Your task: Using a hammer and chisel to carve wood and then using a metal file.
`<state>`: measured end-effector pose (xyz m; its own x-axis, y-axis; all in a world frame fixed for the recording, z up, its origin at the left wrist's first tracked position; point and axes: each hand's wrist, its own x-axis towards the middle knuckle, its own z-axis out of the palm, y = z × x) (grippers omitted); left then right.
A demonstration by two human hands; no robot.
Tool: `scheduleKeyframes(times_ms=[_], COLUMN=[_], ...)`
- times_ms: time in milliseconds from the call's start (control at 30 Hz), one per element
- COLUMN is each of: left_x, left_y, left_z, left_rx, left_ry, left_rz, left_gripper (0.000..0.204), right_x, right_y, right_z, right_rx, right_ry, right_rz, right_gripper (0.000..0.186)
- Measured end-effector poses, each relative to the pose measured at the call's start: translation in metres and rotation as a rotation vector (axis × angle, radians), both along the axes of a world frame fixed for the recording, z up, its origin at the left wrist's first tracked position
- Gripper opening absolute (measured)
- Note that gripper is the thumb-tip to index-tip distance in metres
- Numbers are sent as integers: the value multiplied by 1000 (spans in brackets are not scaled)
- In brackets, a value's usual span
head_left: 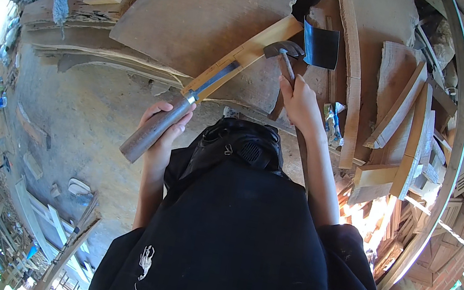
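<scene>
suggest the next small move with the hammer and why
Probably bring the hammer toward the handle end of the chisel: the left hand holds the chisel with its blade over the board, while the right hand has the hammer apart from it.

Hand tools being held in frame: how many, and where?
2: a chisel in the left hand, blade over the wooden bar; a hammer in the right hand, head beyond the fist. Neither is fully hidden.
</scene>
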<state>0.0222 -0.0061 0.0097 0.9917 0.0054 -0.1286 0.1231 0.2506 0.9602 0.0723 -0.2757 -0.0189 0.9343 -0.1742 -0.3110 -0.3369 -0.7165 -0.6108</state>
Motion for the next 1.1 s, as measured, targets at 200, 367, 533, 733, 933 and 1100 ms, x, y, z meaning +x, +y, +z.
scheduleKeyframes(times_ms=[200, 367, 533, 733, 933, 1100], left_x=[5, 13, 37, 77, 120, 140], left_y=[-12, -17, -15, -34, -53, -72], left_z=[21, 37, 38, 78, 88, 109], left_rx=[70, 92, 299, 643, 827, 930], left_ry=[49, 79, -211, -214, -162, -176], left_rz=[64, 79, 76, -47, -177, -240], left_gripper=[36, 35, 30, 22, 33, 38], right_x=[-1, 0, 0, 0, 1, 4], right_y=[1, 1, 1, -3, 0, 3], right_z=[-2, 1, 2, -6, 9, 20], right_rx=[28, 71, 95, 120, 299, 318], right_ry=[21, 45, 81, -1, 157, 195], right_rz=[-10, -22, -36, -29, -78, -74], right_gripper=[39, 42, 45, 40, 34, 35])
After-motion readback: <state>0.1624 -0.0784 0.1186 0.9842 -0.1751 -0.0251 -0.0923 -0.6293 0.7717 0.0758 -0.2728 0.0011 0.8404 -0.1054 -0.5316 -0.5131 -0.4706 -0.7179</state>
